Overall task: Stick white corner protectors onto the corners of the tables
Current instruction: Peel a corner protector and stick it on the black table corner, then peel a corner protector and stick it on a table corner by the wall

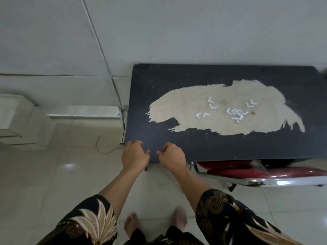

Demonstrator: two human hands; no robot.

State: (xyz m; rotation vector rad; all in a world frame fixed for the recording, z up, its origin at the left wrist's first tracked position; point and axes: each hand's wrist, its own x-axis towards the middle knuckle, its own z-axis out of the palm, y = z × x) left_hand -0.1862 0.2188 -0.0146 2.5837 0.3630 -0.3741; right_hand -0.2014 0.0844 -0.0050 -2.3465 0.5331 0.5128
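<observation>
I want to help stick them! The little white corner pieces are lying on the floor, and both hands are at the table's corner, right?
No: the head view shows the white corner pieces lying on the table instead. The left hand and right hand are at the table's corner, as you said.

Before me, white L-shaped corner protectors lie loose, scattered over the pale worn patch of the black table.
</observation>
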